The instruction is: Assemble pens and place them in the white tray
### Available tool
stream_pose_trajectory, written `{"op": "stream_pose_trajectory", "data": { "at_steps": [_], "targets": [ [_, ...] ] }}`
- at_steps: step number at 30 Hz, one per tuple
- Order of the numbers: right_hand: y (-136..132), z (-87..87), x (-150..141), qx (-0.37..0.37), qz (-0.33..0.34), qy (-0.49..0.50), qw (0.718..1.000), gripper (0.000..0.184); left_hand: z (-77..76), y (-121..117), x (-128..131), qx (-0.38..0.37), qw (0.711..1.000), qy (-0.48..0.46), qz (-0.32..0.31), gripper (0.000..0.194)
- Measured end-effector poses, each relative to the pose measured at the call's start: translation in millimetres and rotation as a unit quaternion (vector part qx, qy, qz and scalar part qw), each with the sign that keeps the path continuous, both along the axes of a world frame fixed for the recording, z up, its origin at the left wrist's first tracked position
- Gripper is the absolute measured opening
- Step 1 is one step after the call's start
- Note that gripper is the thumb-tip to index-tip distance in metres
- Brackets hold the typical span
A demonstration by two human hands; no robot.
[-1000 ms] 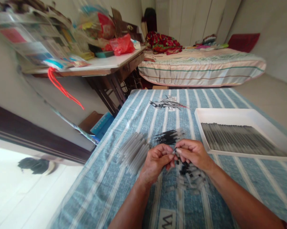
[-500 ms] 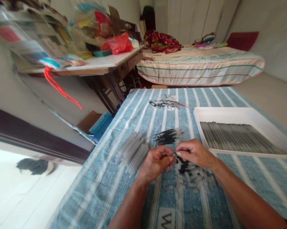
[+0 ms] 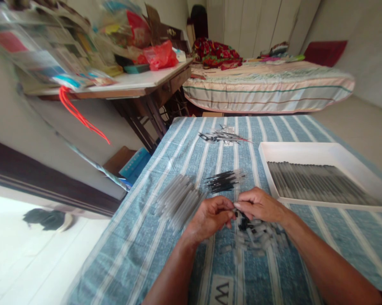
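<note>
Head view, and here are the hands, meeting over the striped surface [image 3: 124, 258]! Left hand [image 3: 210, 217] and right hand [image 3: 261, 206] both have fingers drawn in, thumb to fingertip, pinching a small part [image 3: 234, 207] between them, too hidden to make out. Just below and to the right, there's the heap of caps [image 3: 257, 239], clear and black. Tubes [image 3: 180, 201] lie bundled on the left, just beside the left hand; dark refills [image 3: 224, 181] sit just beyond both hands. Far side, a loose scatter of thin pieces [image 3: 221, 135]. Over right, the white tray [image 3: 302, 149] with its row of grey sticks [image 3: 314, 182]!
</note>
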State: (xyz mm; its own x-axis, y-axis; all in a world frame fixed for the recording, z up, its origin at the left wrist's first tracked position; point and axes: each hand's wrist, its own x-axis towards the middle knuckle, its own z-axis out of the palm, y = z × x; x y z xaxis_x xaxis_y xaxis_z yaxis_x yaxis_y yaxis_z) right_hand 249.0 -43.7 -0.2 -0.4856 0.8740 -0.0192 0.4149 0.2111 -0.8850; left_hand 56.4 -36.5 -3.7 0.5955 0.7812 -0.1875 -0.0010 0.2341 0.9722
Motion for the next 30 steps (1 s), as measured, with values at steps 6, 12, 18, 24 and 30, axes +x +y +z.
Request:
{"op": "stream_pose_trajectory", "data": {
  "at_steps": [6, 12, 18, 24, 30],
  "targets": [
    [-0.7, -5.3, 1.2, -0.063, -0.026, 0.059, 0.996, 0.021, 0.3, -0.2, 0.7, -0.003, 1.000, 0.000, 0.020, 0.010],
    [-1.2, -4.9, -3.1, -0.022, -0.032, 0.036, 0.999, 0.037, 2.6, -1.4, 2.2, -0.006, 1.000, -0.014, 0.026, 0.009],
    [-1.3, -6.3, -2.6, -0.069, -0.047, 0.064, 0.994, 0.023, 4.9, -0.7, 1.0, 0.004, 0.999, -0.006, 0.034, 0.008],
    [-2.4, -5.7, -6.8, -0.023, -0.076, 0.029, 0.996, 0.043, 2.6, -0.4, 1.3, 0.008, 0.999, -0.012, 0.039, 0.008],
    [-2.4, -5.1, -8.0, -0.033, -0.070, 0.027, 0.997, 0.039, 2.9, -1.5, 3.3, 0.022, 0.999, -0.013, 0.026, 0.005]
  ]
}}
